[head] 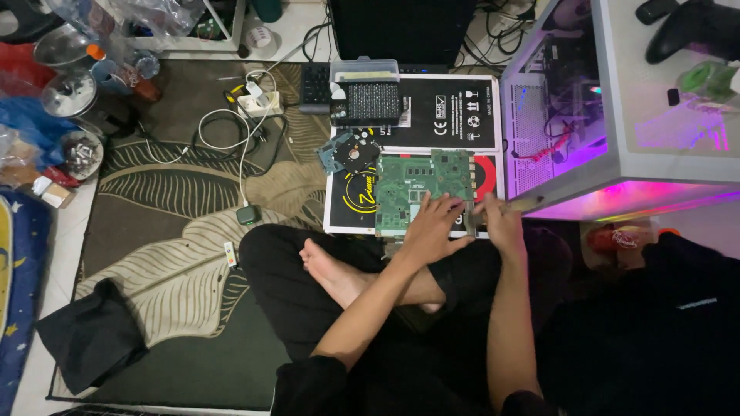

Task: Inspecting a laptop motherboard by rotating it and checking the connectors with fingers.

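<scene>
Green circuit board (420, 189): lies flat on a black printed carton (462, 115), directly under and ahead of both hands. Left hand (433, 227): palm down, fingers spread, pressing on the board's near edge; grips nothing. Right hand (499, 219): just beside the left, at the board's near right corner, fingers curled round a slim pale tool (524, 204) that juts away to the right; how tightly it is clasped cannot be told. Disc drive part (348, 152): on the carton, ahead and left of the left hand. Black perforated box (370, 100): farther ahead of it. White computer case (586, 108): lit purple, immediately right of the right hand. White cables (231, 127): on the patterned rug (169, 231), well left of both hands. Bare foot (327, 266): just behind the left hand.
</scene>
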